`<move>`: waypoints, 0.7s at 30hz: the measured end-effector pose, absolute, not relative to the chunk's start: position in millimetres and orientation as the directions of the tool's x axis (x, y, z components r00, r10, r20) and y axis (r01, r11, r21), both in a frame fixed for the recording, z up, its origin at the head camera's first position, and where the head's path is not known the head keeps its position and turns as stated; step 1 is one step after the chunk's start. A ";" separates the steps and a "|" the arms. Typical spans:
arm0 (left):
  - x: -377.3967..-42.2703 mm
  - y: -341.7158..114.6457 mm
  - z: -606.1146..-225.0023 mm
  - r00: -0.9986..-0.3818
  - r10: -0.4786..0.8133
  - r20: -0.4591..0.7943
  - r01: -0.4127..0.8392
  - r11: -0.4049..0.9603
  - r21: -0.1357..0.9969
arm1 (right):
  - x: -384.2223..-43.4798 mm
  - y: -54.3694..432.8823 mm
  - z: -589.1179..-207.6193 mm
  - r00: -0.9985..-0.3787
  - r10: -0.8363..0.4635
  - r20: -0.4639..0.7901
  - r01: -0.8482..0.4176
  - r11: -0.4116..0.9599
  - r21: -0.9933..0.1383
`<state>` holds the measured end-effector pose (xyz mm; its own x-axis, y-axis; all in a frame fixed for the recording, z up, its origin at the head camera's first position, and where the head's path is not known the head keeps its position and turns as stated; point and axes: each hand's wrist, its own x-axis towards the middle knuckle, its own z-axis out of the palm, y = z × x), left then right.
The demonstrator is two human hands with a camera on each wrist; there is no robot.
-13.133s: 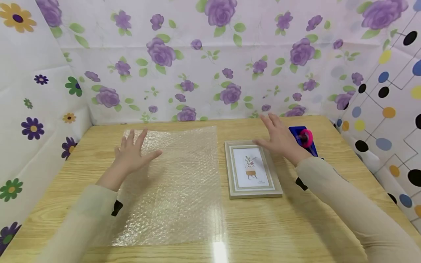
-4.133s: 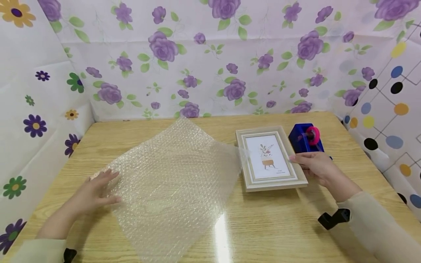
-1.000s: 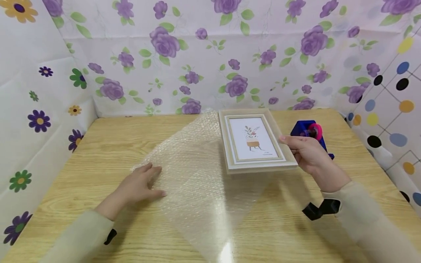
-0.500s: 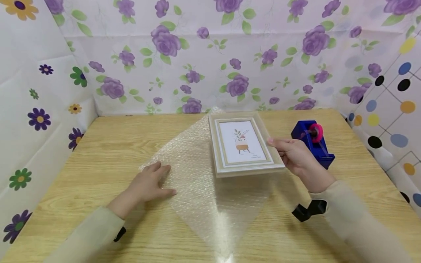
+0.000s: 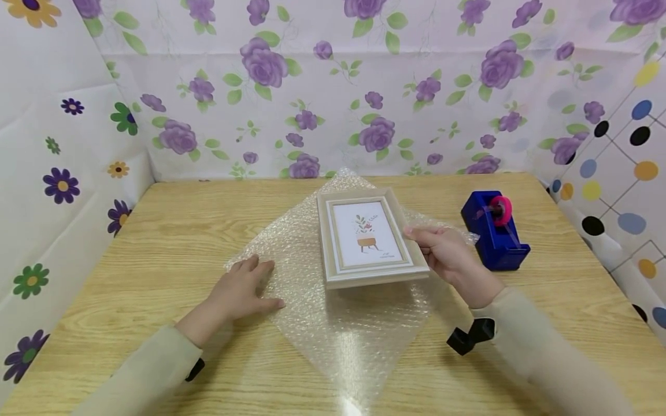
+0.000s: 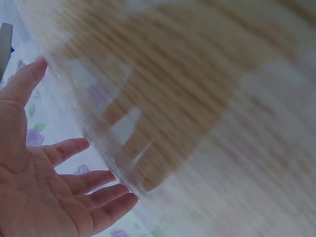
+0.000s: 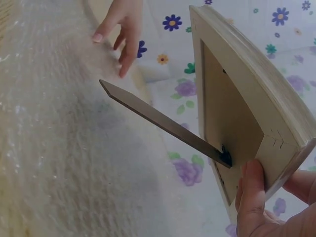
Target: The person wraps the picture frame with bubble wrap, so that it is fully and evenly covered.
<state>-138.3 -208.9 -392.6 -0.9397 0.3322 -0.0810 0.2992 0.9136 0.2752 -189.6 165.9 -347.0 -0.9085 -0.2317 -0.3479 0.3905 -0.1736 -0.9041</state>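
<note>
My right hand (image 5: 452, 260) grips the right side of a pale wooden picture frame (image 5: 416, 266), thumb on the front, fingers behind. The frame holds a print of a potted plant and is raised over a sheet of bubble wrap (image 5: 296, 248), tilted slightly. On its back, in the right wrist view, a support leg (image 7: 163, 123) swings out from the backing. The bubble wrap lies cornerwise on the table. My left hand (image 5: 234, 294) rests at its left corner, fingers spread and straight, with fingertips (image 6: 113, 210) touching the edge in the left wrist view.
A blue tape dispenser (image 5: 491, 231) with a pink-cored roll stands to the right, beside the wrap's right corner. The wooden table (image 5: 171, 242) is bounded by a floral cloth (image 5: 208, 104) at the back and patterned cloths on both sides.
Earlier the frame lay flat right of the wrap; my right hand picked it up and carried it left over the wrap. The wrap was turned cornerwise. My left hand shifted slightly right over the last second.
</note>
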 end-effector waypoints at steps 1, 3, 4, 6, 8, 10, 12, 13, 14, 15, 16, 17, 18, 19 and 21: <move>-138.3 -208.6 -392.6 -0.940 0.332 -0.084 0.299 0.915 0.273 | -189.9 164.3 -348.9 -0.908 -0.228 -0.352 0.393 -0.171 -0.904; -138.5 -208.5 -392.7 -0.940 0.328 -0.094 0.294 0.918 0.267 | -190.6 161.2 -352.4 -0.907 -0.221 -0.358 0.396 -0.162 -0.904; -138.5 -208.4 -392.7 -0.940 0.326 -0.100 0.291 0.919 0.265 | -191.2 159.6 -354.4 -0.907 -0.214 -0.363 0.398 -0.158 -0.903; -138.7 -208.4 -392.6 -0.940 0.320 -0.114 0.283 0.923 0.261 | -192.3 156.8 -357.8 -0.907 -0.205 -0.368 0.401 -0.152 -0.903; -138.8 -208.1 -391.9 -0.940 0.316 -0.125 0.276 0.925 0.262 | -193.5 154.6 -361.2 -0.907 -0.194 -0.375 0.404 -0.145 -0.903; -138.9 -207.6 -390.5 -0.940 0.318 -0.127 0.277 0.924 0.263 | -195.0 152.9 -364.4 -0.906 -0.184 -0.382 0.410 -0.144 -0.901; -139.0 -207.3 -390.1 -0.940 0.317 -0.129 0.276 0.925 0.262 | -196.5 151.5 -367.0 -0.905 -0.173 -0.389 0.414 -0.147 -0.898; -138.9 -207.2 -390.0 -0.940 0.318 -0.127 0.277 0.925 0.261 | -197.4 151.3 -368.4 -0.903 -0.173 -0.393 0.417 -0.142 -0.898; -138.7 -207.3 -390.1 -0.939 0.319 -0.126 0.279 0.925 0.258 | -198.1 150.8 -369.6 -0.902 -0.170 -0.396 0.419 -0.134 -0.898; -138.5 -207.5 -390.2 -0.939 0.320 -0.126 0.281 0.925 0.256 | -198.8 150.5 -371.1 -0.901 -0.170 -0.399 0.421 -0.123 -0.898; -138.2 -207.7 -390.8 -0.939 0.320 -0.127 0.281 0.925 0.255 | -199.4 150.1 -372.7 -0.900 -0.166 -0.404 0.424 -0.114 -0.898; -137.8 -207.8 -391.2 -0.939 0.320 -0.129 0.281 0.925 0.254 | -200.0 149.9 -374.2 -0.898 -0.164 -0.408 0.427 -0.104 -0.898; -137.3 -207.8 -391.3 -0.938 0.322 -0.129 0.283 0.925 0.253 | -200.5 149.3 -375.9 -0.897 -0.161 -0.412 0.429 -0.092 -0.899; -137.2 -208.0 -391.6 -0.937 0.324 -0.128 0.286 0.925 0.251 | -201.1 149.0 -377.8 -0.895 -0.155 -0.418 0.433 -0.082 -0.898; -137.1 -207.9 -391.6 -0.936 0.329 -0.126 0.291 0.924 0.250 | -202.4 147.8 -381.8 -0.894 -0.143 -0.425 0.439 -0.081 -0.895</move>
